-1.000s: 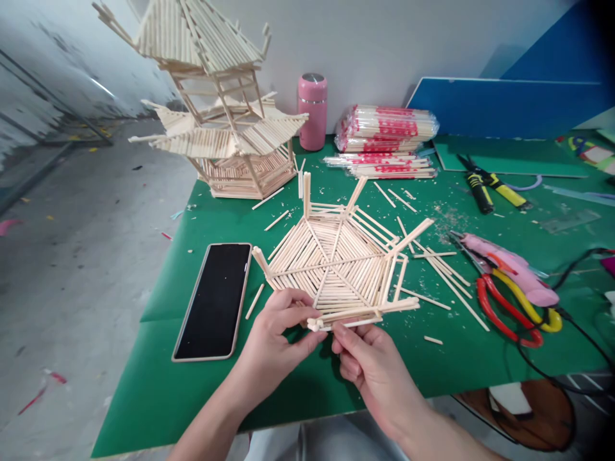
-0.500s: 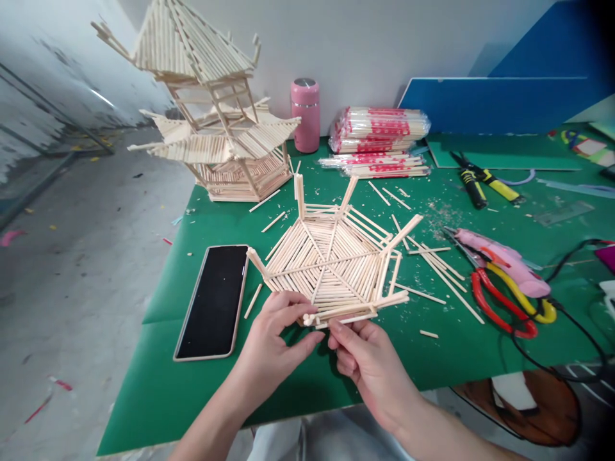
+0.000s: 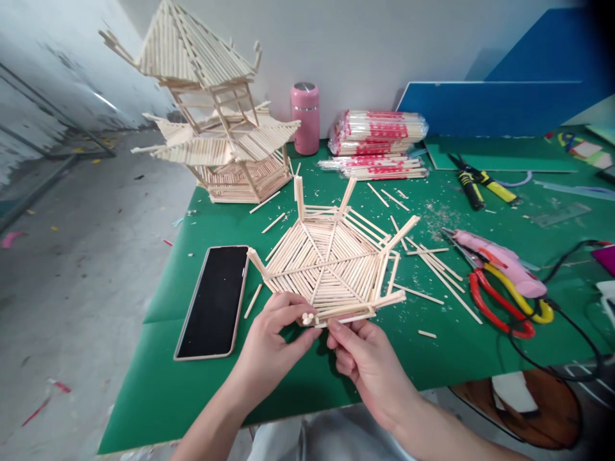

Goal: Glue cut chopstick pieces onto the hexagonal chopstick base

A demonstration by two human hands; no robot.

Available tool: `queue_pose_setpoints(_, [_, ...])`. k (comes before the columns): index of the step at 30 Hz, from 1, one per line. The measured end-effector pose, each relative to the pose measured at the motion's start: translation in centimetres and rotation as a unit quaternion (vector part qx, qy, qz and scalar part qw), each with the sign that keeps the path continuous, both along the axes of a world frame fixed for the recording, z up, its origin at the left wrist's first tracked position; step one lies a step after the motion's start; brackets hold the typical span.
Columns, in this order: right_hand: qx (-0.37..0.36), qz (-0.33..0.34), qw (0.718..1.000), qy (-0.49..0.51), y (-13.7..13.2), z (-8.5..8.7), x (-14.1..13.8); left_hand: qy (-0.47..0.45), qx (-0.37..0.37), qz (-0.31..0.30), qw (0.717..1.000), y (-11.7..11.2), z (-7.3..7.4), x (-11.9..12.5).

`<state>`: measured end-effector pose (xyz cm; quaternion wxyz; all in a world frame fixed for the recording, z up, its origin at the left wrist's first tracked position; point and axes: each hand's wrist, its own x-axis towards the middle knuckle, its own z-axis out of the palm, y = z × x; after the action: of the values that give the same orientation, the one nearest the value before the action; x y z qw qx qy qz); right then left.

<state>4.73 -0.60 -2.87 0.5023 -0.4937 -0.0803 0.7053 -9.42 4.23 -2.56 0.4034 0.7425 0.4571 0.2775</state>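
Note:
A hexagonal roof panel of wooden sticks (image 3: 331, 262) lies upside down on the green mat (image 3: 154, 384), with stick ends poking upward at its corners. My left hand (image 3: 271, 342) pinches its near edge at the protruding stick ends, thumb below and fingers on top. My right hand (image 3: 368, 365) grips the same near edge from underneath, just right of the left hand. Both hands are closed on the panel.
A black phone (image 3: 214, 301) lies left of the panel. A tall stick pagoda (image 3: 211, 115) stands at the back left, beside a pink flask (image 3: 304, 117) and packs of chopsticks (image 3: 377, 137). A pink glue gun (image 3: 500, 261), red-yellow cutters (image 3: 509, 301), pliers (image 3: 473, 182) and loose sticks (image 3: 432, 262) lie right.
The view has shifted slightly. My hands keep hold of the panel's near edge; the fingers have adjusted a little and the panel has turned slightly.

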Motion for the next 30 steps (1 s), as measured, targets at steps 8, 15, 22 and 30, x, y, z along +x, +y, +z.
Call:
queue_pose_setpoints(8, [-0.009,0.020,1.000,-0.009,-0.7,0.5,1.2,-0.005,0.024,-0.001,1.000,0.2,-0.1,0.1])
queue_pose_setpoints(15, [-0.020,-0.032,0.997,-0.062,-1.6,0.6,4.5,0.013,0.014,0.002,1.000,0.2,0.1,0.2])
queue_pose_setpoints(22, [-0.034,-0.036,0.997,-0.062,-0.5,0.8,5.2,0.010,0.009,-0.002,1.000,0.4,-0.3,0.1])
queue_pose_setpoints(30, [-0.052,-0.035,0.997,-0.038,-0.3,0.7,5.0,0.000,0.006,0.000,1.000,0.3,-0.3,0.0])
